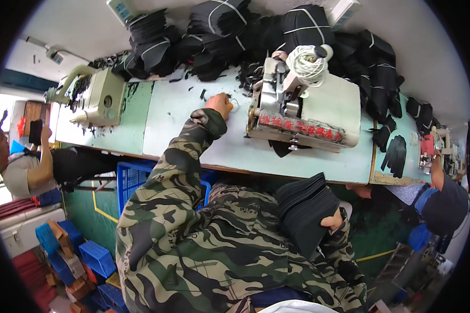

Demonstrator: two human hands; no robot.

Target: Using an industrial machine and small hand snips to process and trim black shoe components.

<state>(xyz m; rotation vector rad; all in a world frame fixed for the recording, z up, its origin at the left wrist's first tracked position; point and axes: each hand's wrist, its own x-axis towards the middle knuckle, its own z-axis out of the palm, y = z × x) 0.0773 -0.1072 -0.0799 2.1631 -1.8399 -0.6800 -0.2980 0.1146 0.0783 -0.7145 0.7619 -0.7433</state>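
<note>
My left hand (218,106) reaches over the pale worktable (183,115), its fingers curled around a small orange thing (230,106) that I cannot name. A thin whitish loop (235,102) shows beside it. Close to my body, my right hand (332,221) is closed on a thick stack of black cut pieces (308,208), its thumb over the near side. The stack is tilted and slightly fanned. To the right of my left hand stands a cream bench machine (329,107) with a coil of white cord (307,65) on top. A black piece (281,148) lies partly under its front edge.
Tied black bundles (219,26) line the table's back. Another cream machine (96,99) stands left; loose black strips (395,155) lie right. A blue crate (132,182) sits below the front edge. One person (31,167) works at left, another (444,201) at right.
</note>
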